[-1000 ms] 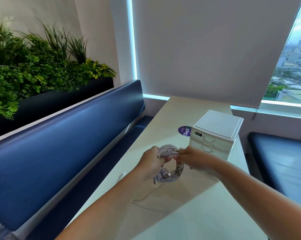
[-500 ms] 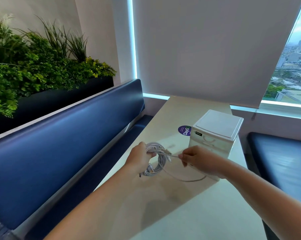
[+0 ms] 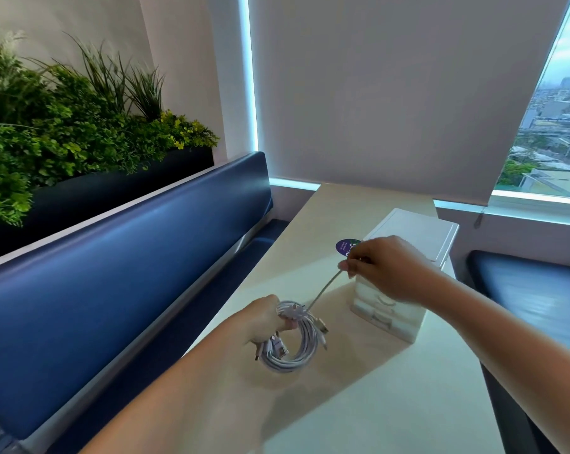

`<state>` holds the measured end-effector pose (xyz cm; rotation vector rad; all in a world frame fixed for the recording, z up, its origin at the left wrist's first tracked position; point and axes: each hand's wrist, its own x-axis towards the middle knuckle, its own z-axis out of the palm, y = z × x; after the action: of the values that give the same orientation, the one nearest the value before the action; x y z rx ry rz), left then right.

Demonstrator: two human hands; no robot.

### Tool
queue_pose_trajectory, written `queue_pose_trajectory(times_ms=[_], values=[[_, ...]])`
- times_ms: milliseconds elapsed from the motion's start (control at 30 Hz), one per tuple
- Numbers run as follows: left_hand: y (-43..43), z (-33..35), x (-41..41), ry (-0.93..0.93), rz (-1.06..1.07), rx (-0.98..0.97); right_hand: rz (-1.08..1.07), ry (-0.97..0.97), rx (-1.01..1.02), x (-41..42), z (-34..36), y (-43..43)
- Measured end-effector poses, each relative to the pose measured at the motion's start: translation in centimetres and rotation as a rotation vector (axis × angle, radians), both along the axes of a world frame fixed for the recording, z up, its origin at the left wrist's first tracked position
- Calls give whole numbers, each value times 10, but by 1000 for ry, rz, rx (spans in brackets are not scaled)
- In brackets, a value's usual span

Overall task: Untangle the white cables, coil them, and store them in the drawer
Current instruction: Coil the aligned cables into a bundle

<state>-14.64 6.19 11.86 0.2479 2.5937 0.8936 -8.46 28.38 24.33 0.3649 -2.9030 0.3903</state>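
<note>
White cables point(image 3: 296, 348) hang coiled from the left hand point(image 3: 260, 322), its fingers point(image 3: 284, 324) clamped round the loops just above the bench point(image 3: 375, 404). The right hand point(image 3: 385, 270) pinches one strand point(image 3: 324, 290) taut, in front of the drawer unit point(image 3: 418, 234).

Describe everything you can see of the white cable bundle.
The white cable bundle is thin, smooth, plastic-looking cord wound in a round coil of several loops, with a few connector ends poking out. The left hand grips its top, over the table. One straight strand runs up to the right hand, which pinches it taut.
</note>
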Motion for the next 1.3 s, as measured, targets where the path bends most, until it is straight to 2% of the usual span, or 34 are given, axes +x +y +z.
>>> queue_pose_trajectory(times_ms=[133,300,433,633,733,900,1000,1133,1300], values=[[-4,9,5,-132,-104,235,-62,75,-125,-11,1,13],[-6,25,10,-98,-133,266,-115,67,-275,-18,-8,23],[-17,37,14,-155,-194,378,-112,17,-377,-21,-14,33],[-29,56,18,-369,-229,572,-43,-96,-679,-23,-35,42],[-27,56,18,-401,-247,765,41,-177,-899,-22,-42,43],[-16,57,12,-392,-107,1104,61,-217,-1093,-18,-63,30],[-4,66,16,-368,83,1245,81,-156,-1145,-11,-74,10],[14,70,17,-217,279,1285,23,-49,-1036,-3,-89,-15],[33,60,14,-48,508,1270,56,-279,-1279,9,-88,-32]])
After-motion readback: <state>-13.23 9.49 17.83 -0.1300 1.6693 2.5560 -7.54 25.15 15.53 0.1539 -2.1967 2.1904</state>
